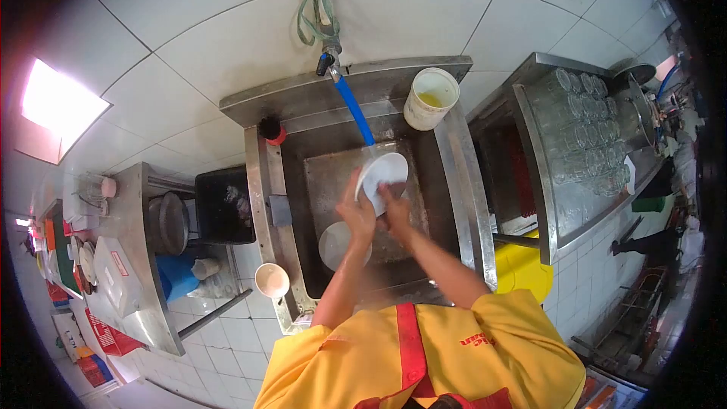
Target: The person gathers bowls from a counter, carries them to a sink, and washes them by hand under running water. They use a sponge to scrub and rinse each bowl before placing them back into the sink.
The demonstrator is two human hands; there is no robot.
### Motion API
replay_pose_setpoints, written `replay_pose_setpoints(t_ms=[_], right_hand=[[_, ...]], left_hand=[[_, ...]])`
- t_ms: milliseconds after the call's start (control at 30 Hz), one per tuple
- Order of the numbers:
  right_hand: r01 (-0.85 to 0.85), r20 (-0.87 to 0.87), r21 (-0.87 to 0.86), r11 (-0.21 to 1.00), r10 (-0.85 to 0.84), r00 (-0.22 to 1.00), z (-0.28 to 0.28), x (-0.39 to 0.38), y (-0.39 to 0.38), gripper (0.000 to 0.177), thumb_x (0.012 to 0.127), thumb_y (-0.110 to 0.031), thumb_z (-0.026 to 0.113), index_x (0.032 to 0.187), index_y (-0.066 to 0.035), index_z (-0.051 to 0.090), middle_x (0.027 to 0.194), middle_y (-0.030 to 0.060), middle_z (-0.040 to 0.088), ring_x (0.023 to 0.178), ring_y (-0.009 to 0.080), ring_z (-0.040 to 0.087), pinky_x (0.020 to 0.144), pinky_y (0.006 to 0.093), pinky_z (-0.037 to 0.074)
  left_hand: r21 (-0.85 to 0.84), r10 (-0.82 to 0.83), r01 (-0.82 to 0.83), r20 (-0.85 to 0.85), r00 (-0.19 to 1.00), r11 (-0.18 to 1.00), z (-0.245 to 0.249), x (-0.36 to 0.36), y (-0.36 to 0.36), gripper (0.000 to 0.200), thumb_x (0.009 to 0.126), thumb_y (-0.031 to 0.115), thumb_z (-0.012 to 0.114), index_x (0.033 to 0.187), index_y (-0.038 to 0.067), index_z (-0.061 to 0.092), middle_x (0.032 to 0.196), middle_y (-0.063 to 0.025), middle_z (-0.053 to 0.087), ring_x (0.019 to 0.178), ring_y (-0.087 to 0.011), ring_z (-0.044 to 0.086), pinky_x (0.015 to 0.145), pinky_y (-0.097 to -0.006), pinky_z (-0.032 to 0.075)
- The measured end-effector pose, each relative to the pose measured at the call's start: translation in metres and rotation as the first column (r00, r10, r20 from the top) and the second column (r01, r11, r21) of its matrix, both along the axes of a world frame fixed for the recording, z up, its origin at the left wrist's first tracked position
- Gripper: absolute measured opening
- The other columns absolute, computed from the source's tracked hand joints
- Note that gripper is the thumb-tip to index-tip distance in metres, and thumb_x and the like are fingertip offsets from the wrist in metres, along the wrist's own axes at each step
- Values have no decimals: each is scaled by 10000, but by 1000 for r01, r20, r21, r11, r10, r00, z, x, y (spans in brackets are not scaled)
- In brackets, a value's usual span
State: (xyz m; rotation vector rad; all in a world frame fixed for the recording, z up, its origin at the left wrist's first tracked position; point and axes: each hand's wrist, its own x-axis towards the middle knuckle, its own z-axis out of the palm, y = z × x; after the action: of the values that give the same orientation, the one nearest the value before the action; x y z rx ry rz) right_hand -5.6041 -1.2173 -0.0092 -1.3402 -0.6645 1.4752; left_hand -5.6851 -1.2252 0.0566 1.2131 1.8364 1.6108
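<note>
A white plate (390,168) is held tilted over the metal sink (443,204), just below the end of the blue hose (354,110). My left hand (356,208) grips it by the left rim, fingers closed around the edge. My right hand (397,216) presses against the plate's inner face with its fingers bunched. A small dark patch shows at those fingertips; whether it is a scrubbing pad cannot be made out. Lower in the sink lies a pale round dish (342,246), partly behind my left forearm.
On the sink's back right corner stands a white bucket (432,98) with yellowish liquid. A dark-bristled brush (271,129) and a small tub (272,280) sit along the left ledge. Glass jars (587,132) crowd the right-hand counter. A black bin (226,204) is left of the sink.
</note>
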Motion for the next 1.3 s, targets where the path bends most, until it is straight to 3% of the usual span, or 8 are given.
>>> replay_pose_setpoints(t_ms=[167,400,567,733,1000,1067,1233,1300], right_hand=[[-159,-400,-301,940,27,916,-12,5,-28,440,762,-371,679,1018,-25,586,849,3,608,662,97,563,585,264,448],[-854,991,29,519,96,93,63,64,63,335,652,-256,761,803,4,615,728,114,638,645,251,629,568,341,488],[-821,932,360,443,-133,338,53,58,73,312,662,-259,743,745,16,624,637,123,616,568,271,610,555,334,488],[142,126,-170,975,-122,985,6,-1,3,416,709,-362,724,764,43,649,711,85,633,680,102,561,585,290,443],[-431,522,-216,876,477,708,19,64,18,421,739,-400,669,914,-18,634,713,90,644,660,197,623,562,368,473],[-756,929,-289,587,362,-74,49,78,44,412,734,-388,667,915,-21,614,729,141,640,648,274,627,551,365,477],[-939,987,128,320,-134,89,34,64,76,403,719,-410,669,682,-14,601,639,151,614,621,308,617,548,365,477],[-577,939,116,809,100,328,34,62,72,339,692,-366,709,736,-34,659,688,115,644,663,258,629,548,347,465]], left_hand=[[-11,-54,55,32,998,998,-9,-8,-12,289,826,-24,464,1088,20,581,1024,-177,620,975,-244,601,816,-326,452],[-137,-520,503,-155,840,853,9,-35,9,338,767,-67,472,1065,42,589,1010,-213,595,943,-356,581,781,-363,465],[-43,-426,424,-112,898,905,13,-16,10,319,792,-59,477,1064,51,599,985,-225,600,907,-345,603,764,-366,469],[6,59,-59,66,996,998,-3,6,7,234,849,35,499,1062,10,593,1000,-175,623,909,-231,607,780,-331,454],[-125,-104,131,203,974,984,-53,-29,-11,246,856,80,510,1076,-9,575,973,-165,631,904,-224,601,791,-316,449],[-189,-398,380,-71,915,906,-51,-30,-10,299,806,45,530,1102,51,576,973,-204,616,943,-306,604,788,-341,463],[-229,-422,389,-121,898,892,-36,-5,-3,254,818,46,527,1059,30,603,979,-203,617,914,-297,618,776,-355,466],[-157,-127,140,92,988,978,-25,-2,7,234,846,77,522,1056,10,600,972,-199,625,876,-276,629,765,-353,466]])
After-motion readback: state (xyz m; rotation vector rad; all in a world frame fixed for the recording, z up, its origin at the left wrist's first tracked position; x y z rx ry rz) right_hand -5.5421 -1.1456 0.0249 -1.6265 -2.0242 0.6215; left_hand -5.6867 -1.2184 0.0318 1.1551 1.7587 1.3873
